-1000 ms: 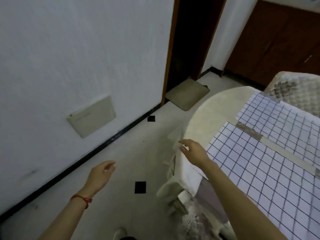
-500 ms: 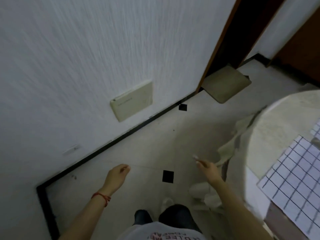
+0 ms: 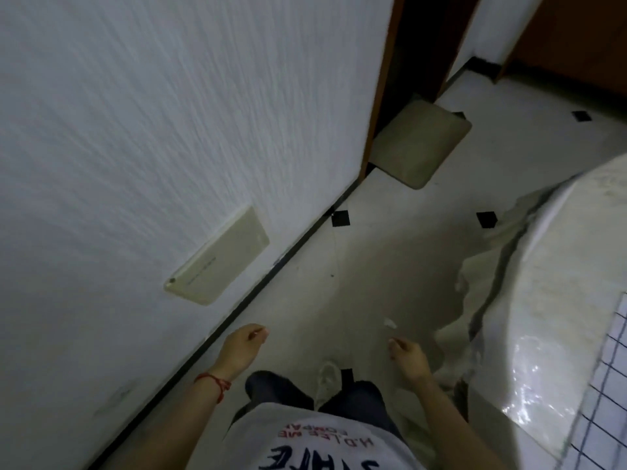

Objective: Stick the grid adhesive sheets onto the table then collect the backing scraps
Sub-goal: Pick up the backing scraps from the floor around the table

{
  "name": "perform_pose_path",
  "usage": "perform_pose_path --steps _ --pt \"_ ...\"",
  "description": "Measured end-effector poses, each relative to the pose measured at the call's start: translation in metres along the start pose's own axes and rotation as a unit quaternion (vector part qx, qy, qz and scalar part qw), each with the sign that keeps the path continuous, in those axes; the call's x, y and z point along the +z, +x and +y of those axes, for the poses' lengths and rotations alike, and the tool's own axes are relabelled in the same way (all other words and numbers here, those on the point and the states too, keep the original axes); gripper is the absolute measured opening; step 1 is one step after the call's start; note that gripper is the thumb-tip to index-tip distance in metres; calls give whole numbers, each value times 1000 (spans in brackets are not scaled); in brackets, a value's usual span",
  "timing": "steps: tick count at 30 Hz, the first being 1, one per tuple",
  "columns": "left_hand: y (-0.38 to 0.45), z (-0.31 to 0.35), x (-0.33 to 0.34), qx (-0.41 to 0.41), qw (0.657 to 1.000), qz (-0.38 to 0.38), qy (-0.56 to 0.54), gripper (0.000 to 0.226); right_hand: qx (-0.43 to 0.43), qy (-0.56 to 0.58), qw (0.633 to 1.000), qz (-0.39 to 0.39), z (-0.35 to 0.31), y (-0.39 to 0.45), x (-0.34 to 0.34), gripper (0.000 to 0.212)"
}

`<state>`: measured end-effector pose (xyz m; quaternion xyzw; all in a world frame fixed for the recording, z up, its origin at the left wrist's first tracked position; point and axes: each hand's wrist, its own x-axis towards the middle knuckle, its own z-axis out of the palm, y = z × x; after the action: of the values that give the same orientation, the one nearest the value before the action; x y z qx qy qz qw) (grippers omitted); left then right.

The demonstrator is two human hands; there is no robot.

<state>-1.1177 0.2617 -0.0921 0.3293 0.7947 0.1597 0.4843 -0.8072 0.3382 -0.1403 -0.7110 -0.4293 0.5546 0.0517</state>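
I look down at the floor beside the round table (image 3: 556,266). A grid adhesive sheet (image 3: 607,401) shows only at the table's right edge. Crumpled pale backing scraps (image 3: 475,293) lie heaped on the floor against the table's side. A small white scrap (image 3: 390,323) lies on the floor, just above my right hand (image 3: 409,359), which hangs with fingers loosely curled and empty. My left hand (image 3: 241,347) is low near the wall, fingers half curled, holding nothing. My legs and one white shoe (image 3: 327,381) are below.
A white textured wall (image 3: 152,147) with a beige plate (image 3: 217,257) runs along the left, ending in a black skirting line. A dark doorway with a wooden frame and a beige mat (image 3: 420,142) lie ahead. Black diamond tiles dot the floor.
The view has swung left and down, away from the tabletop toward the floor. My right hand left the table edge and dropped beside the scraps; both hands have lowered.
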Motion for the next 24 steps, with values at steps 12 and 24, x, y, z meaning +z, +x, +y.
perform_pose_path --steps 12,24 --pt "196 145 -32 55 967 -153 195 31 99 188 969 125 -64 100 -19 27" --pt "421 222 106 139 914 -236 301 32 285 344 870 209 13 258 18 26"
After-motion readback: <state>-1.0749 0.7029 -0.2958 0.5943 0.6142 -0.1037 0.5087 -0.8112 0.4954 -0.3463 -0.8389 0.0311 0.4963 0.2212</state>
